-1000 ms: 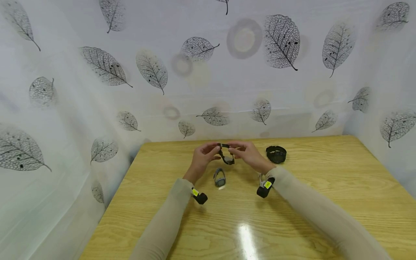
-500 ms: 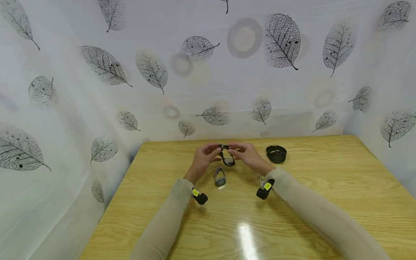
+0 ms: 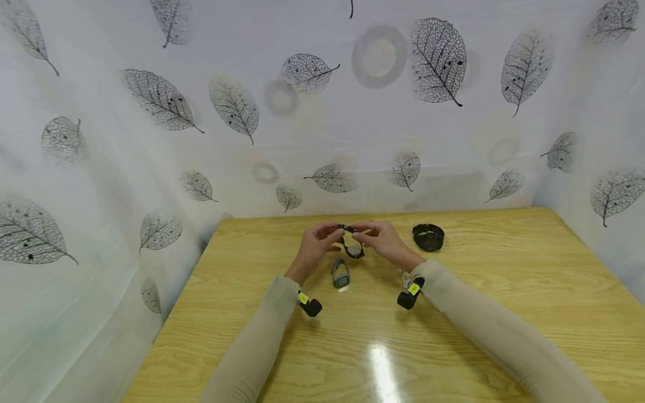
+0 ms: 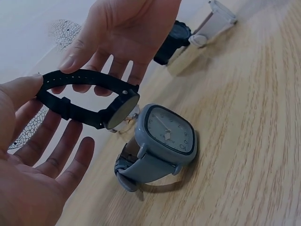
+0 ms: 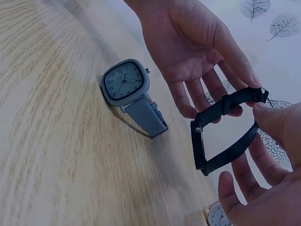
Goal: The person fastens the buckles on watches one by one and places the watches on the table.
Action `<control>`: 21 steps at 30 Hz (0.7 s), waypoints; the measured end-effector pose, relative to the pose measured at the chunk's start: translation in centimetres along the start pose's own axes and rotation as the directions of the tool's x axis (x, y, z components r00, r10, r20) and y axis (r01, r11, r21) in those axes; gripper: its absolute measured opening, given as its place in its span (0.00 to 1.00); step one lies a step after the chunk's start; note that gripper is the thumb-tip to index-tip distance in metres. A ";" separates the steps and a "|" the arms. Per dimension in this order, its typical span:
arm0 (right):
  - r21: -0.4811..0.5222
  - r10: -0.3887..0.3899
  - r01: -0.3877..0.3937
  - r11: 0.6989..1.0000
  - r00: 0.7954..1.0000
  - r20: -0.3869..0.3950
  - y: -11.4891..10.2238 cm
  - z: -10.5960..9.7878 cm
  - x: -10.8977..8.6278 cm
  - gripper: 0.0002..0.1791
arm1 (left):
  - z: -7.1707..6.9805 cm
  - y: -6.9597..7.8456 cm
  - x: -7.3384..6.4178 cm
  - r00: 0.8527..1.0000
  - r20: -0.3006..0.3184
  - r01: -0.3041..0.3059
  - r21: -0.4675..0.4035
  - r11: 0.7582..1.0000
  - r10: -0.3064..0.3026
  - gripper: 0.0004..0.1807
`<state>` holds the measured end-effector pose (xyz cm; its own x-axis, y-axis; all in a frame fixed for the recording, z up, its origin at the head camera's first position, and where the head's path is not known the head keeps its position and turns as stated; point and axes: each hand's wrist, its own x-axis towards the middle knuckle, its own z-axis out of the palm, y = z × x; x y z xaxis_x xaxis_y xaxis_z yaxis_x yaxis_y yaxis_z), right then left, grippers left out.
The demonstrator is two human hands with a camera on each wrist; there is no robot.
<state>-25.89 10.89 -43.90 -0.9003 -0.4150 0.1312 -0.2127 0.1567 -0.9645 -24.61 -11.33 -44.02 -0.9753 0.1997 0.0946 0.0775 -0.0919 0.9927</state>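
Both hands hold a black wristwatch [image 3: 355,255] just over the table, face downward, its strap looped. My left hand [image 3: 313,246] pinches the strap at its buckle end between thumb and fingers. From the other side my right hand [image 3: 385,240] pinches the strap close by, as the right wrist view shows. In that view the buckle [image 5: 261,94] sits between the two thumbs. A grey wristwatch [image 3: 342,280] with a rounded square dial lies on the table just in front of the hands. Its strap [image 4: 153,167] forms a loop in the left wrist view.
A larger black wristwatch [image 3: 428,238] lies on the wooden table [image 3: 504,268], right of the hands. A white-strapped watch [image 4: 216,21] is partly hidden by the right wrist in the head view. Another light-dialled watch [image 5: 218,215] shows beneath the right hand. A leaf-patterned curtain surrounds the table.
The hands stay almost in place. Between the fingertips the top of the black wristwatch's strap has tilted, and its buckle end has shifted slightly.
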 end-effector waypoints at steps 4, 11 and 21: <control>-0.028 -0.015 0.015 0.999 1.000 0.016 -0.1 0.1 -0.1 0.22 | 0.0 -0.1 0.0 1.000 0.006 0.001 0.011 1.000 -0.001 0.18; -0.037 -0.022 0.024 0.999 0.999 0.033 -0.2 0.2 -0.1 0.23 | -0.1 -0.3 0.1 1.000 0.004 0.010 0.004 1.000 -0.010 0.19; -0.020 0.013 -0.012 1.000 0.998 0.057 0.3 -0.2 -0.4 0.24 | -1.1 0.2 0.1 0.999 -0.043 -0.003 0.005 1.000 0.003 0.20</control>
<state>-25.72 11.29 -44.22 -0.8798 -0.4636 0.1051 -0.2093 0.1794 -0.9613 -24.88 -12.39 -43.93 -0.9831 0.1571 0.0942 0.0812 -0.0875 0.9929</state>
